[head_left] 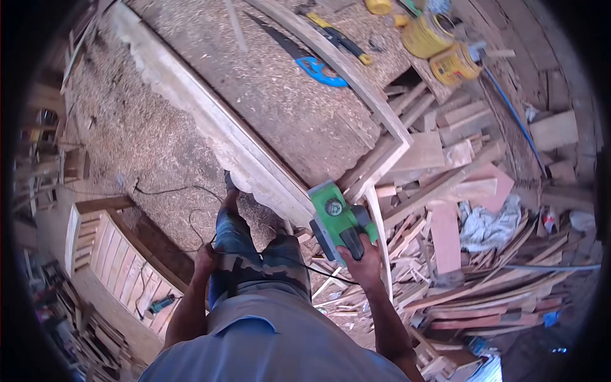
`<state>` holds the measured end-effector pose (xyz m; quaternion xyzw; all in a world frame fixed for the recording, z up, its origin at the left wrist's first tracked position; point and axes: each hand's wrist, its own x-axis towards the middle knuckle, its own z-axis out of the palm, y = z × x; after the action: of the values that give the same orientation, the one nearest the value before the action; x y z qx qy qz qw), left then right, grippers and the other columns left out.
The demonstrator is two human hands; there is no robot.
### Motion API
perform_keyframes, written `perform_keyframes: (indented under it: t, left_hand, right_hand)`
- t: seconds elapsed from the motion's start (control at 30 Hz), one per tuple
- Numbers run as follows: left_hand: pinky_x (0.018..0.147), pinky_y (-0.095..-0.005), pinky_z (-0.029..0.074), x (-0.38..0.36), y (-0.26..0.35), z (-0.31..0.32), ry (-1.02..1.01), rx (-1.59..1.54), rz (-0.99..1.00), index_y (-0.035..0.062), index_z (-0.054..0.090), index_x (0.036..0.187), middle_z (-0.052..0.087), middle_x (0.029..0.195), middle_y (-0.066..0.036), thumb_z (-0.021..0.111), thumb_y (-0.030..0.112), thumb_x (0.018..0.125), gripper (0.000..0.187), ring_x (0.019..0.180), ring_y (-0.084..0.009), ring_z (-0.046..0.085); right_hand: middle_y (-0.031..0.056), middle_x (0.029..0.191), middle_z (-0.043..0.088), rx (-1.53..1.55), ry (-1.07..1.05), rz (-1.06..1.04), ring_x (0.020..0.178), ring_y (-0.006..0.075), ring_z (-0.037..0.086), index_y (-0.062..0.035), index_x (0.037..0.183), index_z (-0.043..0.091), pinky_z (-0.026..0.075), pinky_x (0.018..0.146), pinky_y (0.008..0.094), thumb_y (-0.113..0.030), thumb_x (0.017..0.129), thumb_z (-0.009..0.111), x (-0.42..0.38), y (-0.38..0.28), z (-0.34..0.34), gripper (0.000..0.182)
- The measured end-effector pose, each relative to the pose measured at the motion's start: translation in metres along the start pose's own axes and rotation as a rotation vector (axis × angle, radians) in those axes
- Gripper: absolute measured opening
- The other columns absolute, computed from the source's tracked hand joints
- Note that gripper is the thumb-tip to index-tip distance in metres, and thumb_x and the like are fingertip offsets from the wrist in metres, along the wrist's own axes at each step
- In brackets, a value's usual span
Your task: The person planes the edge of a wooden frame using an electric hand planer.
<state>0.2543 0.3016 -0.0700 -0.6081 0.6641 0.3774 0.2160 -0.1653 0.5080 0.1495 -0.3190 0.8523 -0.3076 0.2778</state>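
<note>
My right hand (pixel 361 261) is wrapped around the rear handle of a green electric planer (pixel 332 213). The planer sits at the near end of a long wooden board with a scalloped edge (pixel 210 127), by the corner of a wooden frame (pixel 398 149). Down at my left thigh, my left hand (pixel 205 258) is closed on the black power cord (pixel 293 260), which runs across my legs toward the planer. Its fingertips are partly hidden.
A handsaw with a blue handle (pixel 321 71) and yellow-black pliers-like tool (pixel 337 35) lie beyond the frame. Yellow containers (pixel 429 35) stand at upper right. Scrap wood (pixel 471 184) is heaped on the right. A slatted wooden piece (pixel 121 254) lies left; shavings cover the floor.
</note>
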Motion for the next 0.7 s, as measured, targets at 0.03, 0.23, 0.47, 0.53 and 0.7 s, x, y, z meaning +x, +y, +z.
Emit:
perform_keyframes:
  t: [0.03,0.23,0.47,0.53,0.7]
  left_hand:
    - [0.088,-0.0532,0.052,0.001,-0.003,0.001,0.019,-0.019,-0.006,0.0006,0.067,0.103,0.071,0.104,-0.029,0.065,0.053,0.094,0.053,0.104,-0.0462,0.068]
    - [0.083,-0.0519,0.053,0.000,-0.018,-0.002,0.034,-0.193,-0.088,-0.0014,0.068,0.095,0.071,0.095,-0.029,0.066,0.056,0.093,0.057,0.099,-0.0479,0.069]
    - [0.069,-0.0433,0.050,0.064,-0.091,0.076,0.040,-0.802,-0.155,-0.0023,0.068,0.086,0.066,0.073,-0.019,0.067,0.050,0.096,0.054,0.072,-0.0245,0.062]
    - [0.068,-0.0431,0.049,0.042,-0.042,0.009,0.072,-0.697,-0.195,-0.0033,0.068,0.084,0.065,0.071,-0.018,0.066,0.049,0.097,0.054,0.072,-0.0248,0.063]
    - [0.068,-0.0415,0.049,0.064,-0.038,-0.012,0.102,-0.799,-0.233,-0.0034,0.066,0.081,0.064,0.070,-0.016,0.065,0.048,0.098,0.055,0.070,-0.0239,0.062]
  right_hand:
    - [0.0214,0.080,0.071,-0.009,-0.006,-0.001,0.077,0.0424,0.073,-0.0030,0.101,0.060,0.056,0.064,0.0455,-0.033,0.083,0.087,0.010,-0.005,0.007,0.044]
    - [0.0190,0.069,0.066,-0.017,0.029,-0.185,0.065,0.0430,0.068,-0.0023,0.097,0.061,0.053,0.058,0.0466,-0.036,0.083,0.087,0.092,-0.082,0.062,0.044]
    - [0.0165,0.071,0.066,-0.018,-0.017,-0.189,0.063,0.0323,0.065,0.0001,0.091,0.062,0.051,0.062,0.0441,-0.033,0.087,0.084,0.206,-0.215,0.138,0.040]
    - [0.0200,0.075,0.067,-0.040,-0.012,-0.215,0.069,0.0356,0.068,0.0009,0.094,0.064,0.051,0.065,0.0461,-0.037,0.088,0.083,0.239,-0.257,0.160,0.043]
    - [0.0284,0.088,0.070,-0.097,0.013,-0.303,0.087,0.0446,0.071,0.0028,0.100,0.068,0.052,0.076,0.0501,-0.046,0.090,0.079,0.330,-0.351,0.230,0.051]
